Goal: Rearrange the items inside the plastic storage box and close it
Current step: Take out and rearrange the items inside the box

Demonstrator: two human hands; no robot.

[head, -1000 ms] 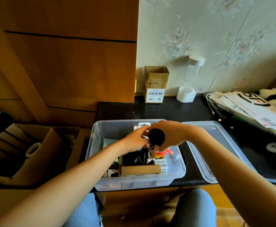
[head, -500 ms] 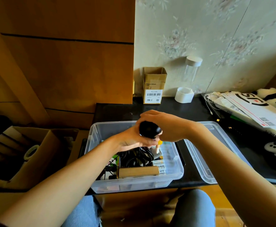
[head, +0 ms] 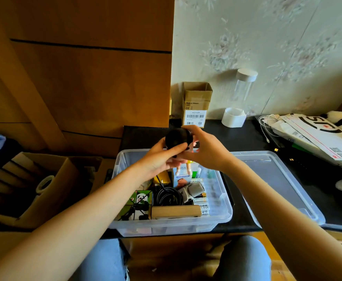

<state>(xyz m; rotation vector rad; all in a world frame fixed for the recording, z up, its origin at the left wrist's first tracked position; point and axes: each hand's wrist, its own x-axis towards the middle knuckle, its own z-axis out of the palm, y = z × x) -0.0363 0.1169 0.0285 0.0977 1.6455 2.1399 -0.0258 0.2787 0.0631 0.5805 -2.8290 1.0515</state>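
Small doll [head: 178, 141], dark-haired: gripped by left hand [head: 159, 159] and right hand [head: 207, 153] together, raised over far end of open storage box [head: 222, 207]; contents beneath unsorted, lid [head: 275, 183] right of hands, rearranging apparently midway, closing pending.

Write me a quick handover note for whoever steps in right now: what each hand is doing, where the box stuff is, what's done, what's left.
Left hand and right hand: both grip a small doll with a round black head, held above the clear plastic storage box.
Box: open on the black tabletop, holding a coiled black cable, a green panda-print box and a wooden block.
Clear plastic lid: lying beside the box, on its right.
Done: nothing that can be confirmed.
Left: place the doll, tidy items, fit the lid.
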